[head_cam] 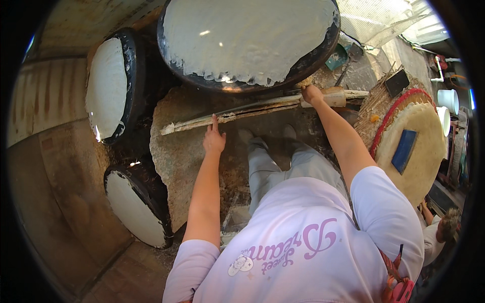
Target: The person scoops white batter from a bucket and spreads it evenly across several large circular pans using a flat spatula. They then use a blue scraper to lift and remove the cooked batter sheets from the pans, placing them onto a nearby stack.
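A long, narrow wooden board (pixel 261 106), crusted with pale residue, lies crosswise before me. My left hand (pixel 215 140) is at its left part, the index finger stretched onto it and the other fingers partly curled. Around the right part of the board, beside a pale cylindrical piece (pixel 334 96), my right hand (pixel 312 94) is closed; its exact grip is partly hidden. Just beyond the board stands a large round dark-rimmed vessel (pixel 250 41) filled or coated with a smooth whitish material.
Two smaller dark-rimmed rounds with whitish faces, one upper (pixel 108 89) and one lower (pixel 134 208), stand at left. At right are a red-rimmed pale round (pixel 413 151) bearing a blue block (pixel 404 151), white buckets (pixel 448 102), and another person (pixel 434 238).
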`<action>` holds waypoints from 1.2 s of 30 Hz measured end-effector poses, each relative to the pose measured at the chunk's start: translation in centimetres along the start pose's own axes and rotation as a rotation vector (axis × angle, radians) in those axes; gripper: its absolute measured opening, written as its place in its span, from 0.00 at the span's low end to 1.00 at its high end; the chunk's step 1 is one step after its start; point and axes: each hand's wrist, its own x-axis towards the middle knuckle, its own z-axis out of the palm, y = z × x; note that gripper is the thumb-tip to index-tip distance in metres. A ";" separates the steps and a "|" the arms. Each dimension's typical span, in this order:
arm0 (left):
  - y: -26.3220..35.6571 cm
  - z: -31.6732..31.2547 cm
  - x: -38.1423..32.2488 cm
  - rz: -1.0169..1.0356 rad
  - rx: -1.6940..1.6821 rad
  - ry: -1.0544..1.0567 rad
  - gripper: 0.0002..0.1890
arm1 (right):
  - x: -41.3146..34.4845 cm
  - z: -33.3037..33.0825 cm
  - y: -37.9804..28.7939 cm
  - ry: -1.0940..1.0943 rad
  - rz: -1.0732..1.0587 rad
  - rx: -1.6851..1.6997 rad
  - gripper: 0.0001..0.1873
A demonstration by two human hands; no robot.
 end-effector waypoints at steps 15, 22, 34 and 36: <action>0.5 -1.3 0.1 -0.064 -0.007 -0.174 0.47 | -1.3 -1.5 0.3 -0.012 -0.101 -0.087 0.26; -0.3 -0.3 0.6 0.003 0.027 -0.094 0.48 | -1.1 -1.3 1.2 -0.001 -0.083 -0.027 0.25; -0.1 -0.4 0.7 -0.003 0.003 -0.089 0.50 | -4.3 -3.4 0.7 0.102 -0.292 -0.462 0.17; 0.2 -0.5 0.7 -0.024 -0.004 -0.093 0.48 | -5.5 -4.7 1.7 0.158 -0.365 -0.586 0.15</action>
